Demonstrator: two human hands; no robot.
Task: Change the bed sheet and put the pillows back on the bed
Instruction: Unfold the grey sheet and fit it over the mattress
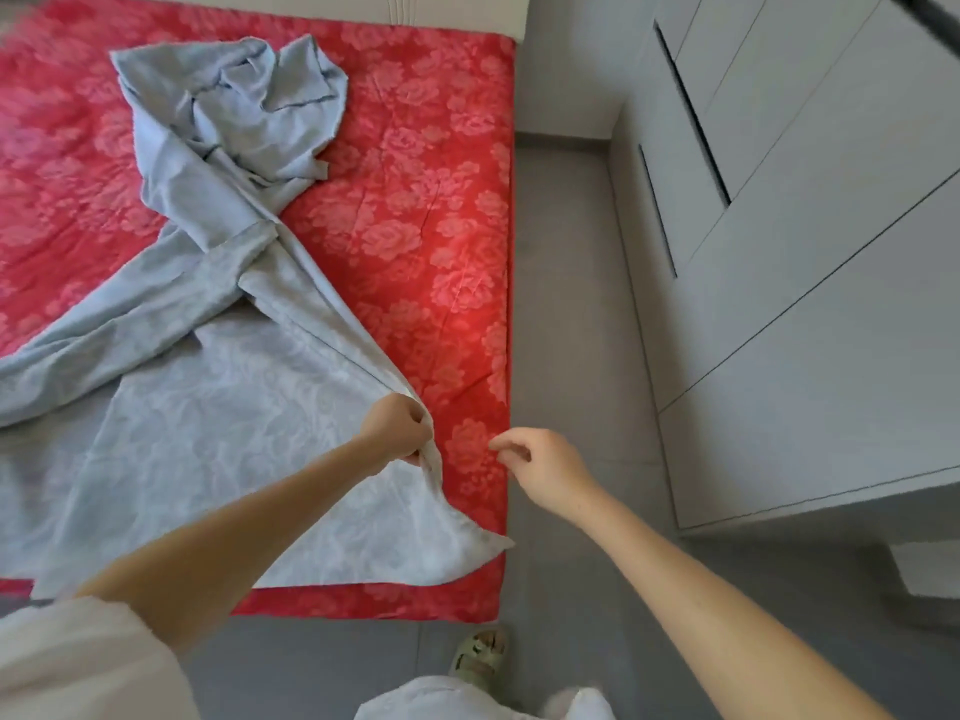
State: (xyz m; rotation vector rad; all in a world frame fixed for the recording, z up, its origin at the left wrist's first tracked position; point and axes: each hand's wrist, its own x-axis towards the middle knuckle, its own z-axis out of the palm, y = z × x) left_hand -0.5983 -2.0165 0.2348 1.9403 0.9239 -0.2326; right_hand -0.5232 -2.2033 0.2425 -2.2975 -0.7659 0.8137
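A light blue sheet (218, 418) lies partly spread over the near left of the bed, with a crumpled bunch of it further up (228, 111). Under it is a red cover with a rose pattern (415, 226). My left hand (397, 428) grips the blue sheet's right edge, a short way above its near corner (488, 545). My right hand (545, 467) hovers over the bed's right edge, fingers loosely curled, holding nothing. No pillows are in view.
A grey floor aisle (571, 304) runs along the bed's right side. White wardrobe doors (805, 252) stand to the right of it. My sandalled foot (478, 657) is on the floor at the bed's near right corner. A pale headboard (363, 7) is at the far end.
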